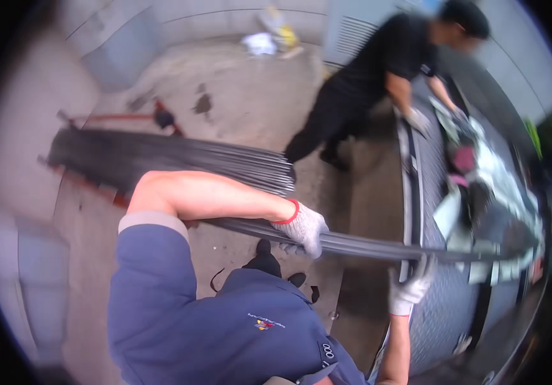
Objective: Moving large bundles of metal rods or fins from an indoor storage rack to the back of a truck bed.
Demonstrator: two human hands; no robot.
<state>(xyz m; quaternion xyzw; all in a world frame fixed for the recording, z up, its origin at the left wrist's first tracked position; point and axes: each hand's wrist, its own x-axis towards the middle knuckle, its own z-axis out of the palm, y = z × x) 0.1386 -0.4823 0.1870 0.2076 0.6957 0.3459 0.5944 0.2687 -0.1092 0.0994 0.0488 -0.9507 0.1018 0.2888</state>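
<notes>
A bundle of long, thin black strips [369, 247] runs from beneath my left forearm out to the right. My left hand [306, 232], in a white knit glove with a red cuff, is wrapped round its middle. Farther right, my gloved right hand [412, 287] grips the strips from below, its fingers up against their lower edge and slightly blurred. Their far right part extends over a dark textured surface [439, 308]. More black strips [180, 154] lie side by side on a red-framed stand [115, 117] to the left, partly behind my left arm.
Across from me, a person [379, 70] in dark clothes leans over the raised surface with gloved hands. Pale and pink crumpled sheets [481, 173] lie there. A metal-edged side [411, 167] borders it. White and yellow items [269, 40] sit by the back wall. Concrete floor [237, 83] shows between.
</notes>
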